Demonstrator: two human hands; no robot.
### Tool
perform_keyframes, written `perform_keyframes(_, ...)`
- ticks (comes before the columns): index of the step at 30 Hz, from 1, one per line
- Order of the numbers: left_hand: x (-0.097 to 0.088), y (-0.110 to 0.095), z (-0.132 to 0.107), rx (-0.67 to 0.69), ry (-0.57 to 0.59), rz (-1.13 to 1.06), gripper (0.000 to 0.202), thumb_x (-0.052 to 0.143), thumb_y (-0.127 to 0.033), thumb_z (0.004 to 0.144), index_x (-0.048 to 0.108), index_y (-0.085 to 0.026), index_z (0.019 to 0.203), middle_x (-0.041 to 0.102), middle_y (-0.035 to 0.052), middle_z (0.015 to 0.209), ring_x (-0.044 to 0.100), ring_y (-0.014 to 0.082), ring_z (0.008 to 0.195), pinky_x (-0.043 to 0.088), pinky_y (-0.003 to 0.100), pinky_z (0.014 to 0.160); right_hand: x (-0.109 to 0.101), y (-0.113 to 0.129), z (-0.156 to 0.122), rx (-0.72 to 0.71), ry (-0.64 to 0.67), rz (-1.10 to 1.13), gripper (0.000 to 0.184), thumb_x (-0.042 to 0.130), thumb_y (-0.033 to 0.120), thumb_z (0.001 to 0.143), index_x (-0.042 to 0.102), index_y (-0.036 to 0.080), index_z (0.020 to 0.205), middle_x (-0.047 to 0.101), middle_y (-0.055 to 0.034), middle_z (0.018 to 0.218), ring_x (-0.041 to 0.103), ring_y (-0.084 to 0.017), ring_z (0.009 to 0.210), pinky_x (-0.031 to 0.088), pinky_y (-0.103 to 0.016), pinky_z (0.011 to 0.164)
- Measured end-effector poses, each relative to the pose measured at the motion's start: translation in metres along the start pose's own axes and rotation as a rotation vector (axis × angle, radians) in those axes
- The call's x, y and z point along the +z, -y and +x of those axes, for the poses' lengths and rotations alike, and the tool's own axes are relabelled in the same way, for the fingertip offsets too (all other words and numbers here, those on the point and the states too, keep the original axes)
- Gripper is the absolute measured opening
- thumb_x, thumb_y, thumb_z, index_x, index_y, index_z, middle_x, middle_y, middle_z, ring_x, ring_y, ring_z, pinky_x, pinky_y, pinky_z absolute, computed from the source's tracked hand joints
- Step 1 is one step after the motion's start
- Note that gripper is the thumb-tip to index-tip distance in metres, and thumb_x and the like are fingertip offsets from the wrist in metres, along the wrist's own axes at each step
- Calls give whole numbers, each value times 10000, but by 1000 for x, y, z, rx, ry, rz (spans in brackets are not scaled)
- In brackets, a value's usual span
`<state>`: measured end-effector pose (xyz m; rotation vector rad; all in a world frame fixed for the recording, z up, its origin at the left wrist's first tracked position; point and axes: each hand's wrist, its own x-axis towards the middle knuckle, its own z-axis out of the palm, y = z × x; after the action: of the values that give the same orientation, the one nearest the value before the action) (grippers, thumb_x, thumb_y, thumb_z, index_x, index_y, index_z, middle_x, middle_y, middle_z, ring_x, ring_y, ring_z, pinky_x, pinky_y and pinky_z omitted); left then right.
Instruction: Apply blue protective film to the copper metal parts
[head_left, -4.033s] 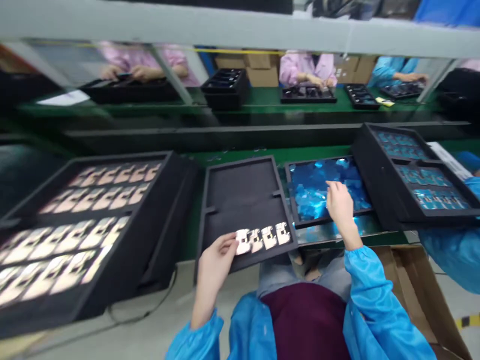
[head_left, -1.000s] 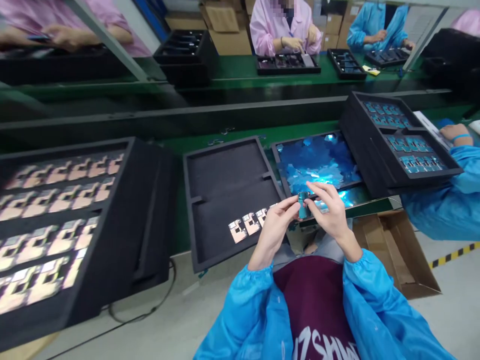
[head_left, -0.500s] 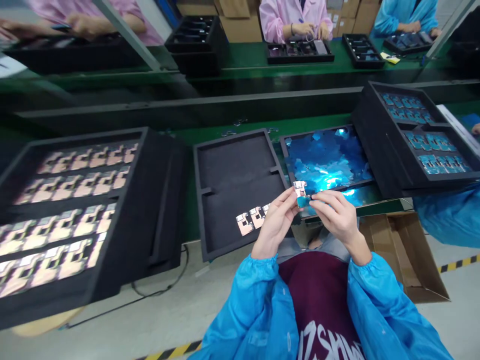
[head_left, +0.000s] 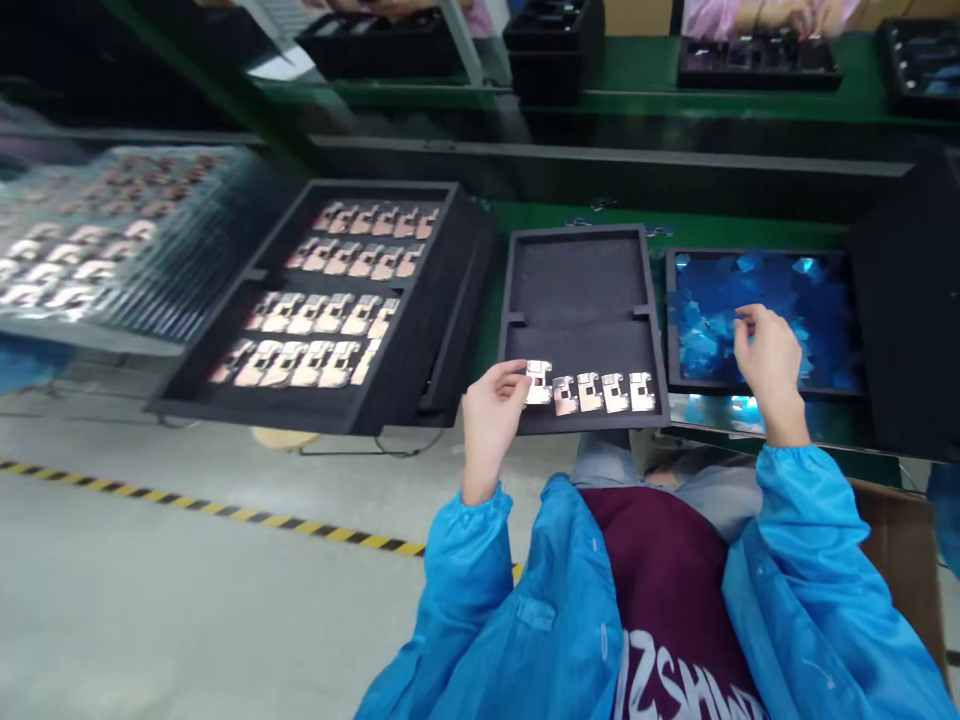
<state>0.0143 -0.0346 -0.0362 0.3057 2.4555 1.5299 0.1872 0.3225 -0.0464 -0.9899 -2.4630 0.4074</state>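
Note:
My left hand (head_left: 493,412) pinches a phone circuit board (head_left: 538,385) by its left edge, over the front left of a black foam tray (head_left: 577,275). To the right of that board, several similar copper-and-silver boards (head_left: 590,393) lie in a row along the tray's front. My right hand (head_left: 771,355) is over a dark tray (head_left: 757,384) heaped with shiny blue film pieces (head_left: 705,335). Its fingers are bent together; whether a bit of film is between them I cannot make out.
On the left, a stack of black trays (head_left: 442,310) holds rows of boards, with stacked clear trays (head_left: 161,270) beyond. A black stack (head_left: 911,300) stands at the right. Small metal parts (head_left: 600,205) lie behind the middle tray. A co-worker's hands (head_left: 799,15) work across the bench.
My hands have moved apart. The left has carried the board to the tray's front left; the right has gone over the blue films. The view has swung left.

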Motion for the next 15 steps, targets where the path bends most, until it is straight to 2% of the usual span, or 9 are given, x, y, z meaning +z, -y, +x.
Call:
perform_keyframes(3, -2, 13, -2, -22, 6, 215, 291, 693, -222, 880, 802, -150, 1140, 803, 82, 864, 751, 241, 780, 553, 327, 758, 6, -11, 11, -22, -11, -126, 374, 481, 242, 1020, 702, 146, 1306, 689, -247, 1301, 599, -392, 1228, 537, -524, 977)
perform_keyframes(7, 6, 17, -2, 8, 14, 390, 292, 640, -189, 933, 792, -168, 1182, 820, 114, 928, 774, 283, 857, 542, 358, 821, 1, -14, 2, -63, -83, -101, 466, 448, 242, 1034, 638, 152, 1450, 639, -241, 1422, 580, -392, 1289, 538, -561, 1037)
perform_keyframes(11, 6, 10, -8, 74, 68, 579, 300, 606, -208, 966, 779, -185, 1210, 817, 141, 1051, 777, 292, 893, 546, 357, 828, -10, -10, -17, -98, -145, -23, 464, 472, 296, 1067, 624, 176, 1489, 650, -216, 1450, 605, -382, 1337, 542, -572, 1103)
perform_keyframes(15, -2, -9, -7, 129, 101, 913, 272, 575, -321, 1022, 792, -203, 1136, 804, 148, 1041, 764, 310, 822, 512, 348, 696, -20, 1, -38, -135, -200, 111, 434, 505, 315, 1099, 620, 217, 1506, 675, -193, 1440, 632, -364, 1367, 558, -578, 1126)
